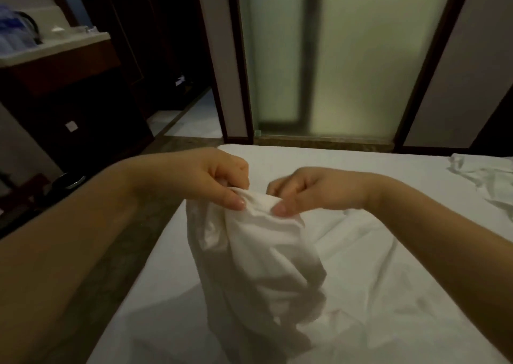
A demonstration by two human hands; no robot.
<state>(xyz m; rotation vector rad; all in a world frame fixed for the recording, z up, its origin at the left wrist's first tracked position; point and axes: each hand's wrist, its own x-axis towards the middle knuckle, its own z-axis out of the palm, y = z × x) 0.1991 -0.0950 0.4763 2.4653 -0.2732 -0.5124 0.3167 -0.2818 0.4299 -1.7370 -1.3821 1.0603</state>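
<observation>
Above the left side of the bed (pixel 388 266): white cloth (pixel 263 266), bunched and creased, held up by its top edge, lower folds sagging down to rest on the bed; pillowcase or sheet, cannot tell.

Left hand (pixel 205 174): knuckles up, wrist bent slightly down, forearm entering from lower left; thumb and curled fingers pinching the top edge at its left end.

Right hand (pixel 305 190): forearm entering from lower right, wrist about level; thumb pressed on the same edge against curled fingers; just beside the left hand, the two grips near but not touching.

Step in hand, as judged: finding the edge or opening and spreading it out. To do well: pinch at the very edge only; slide the hands apart along the edge until taut, no tugging through the bunch; raise high enough for the folds to hang free of the bed; one shake to drop the creases; check for a twisted layer caught between the grips.

Elsewhere: second crumpled cloth (pixel 483 174) at the far right of the bed, well apart; frosted glass door (pixel 361 58) beyond; counter (pixel 55 47) at far left.
</observation>
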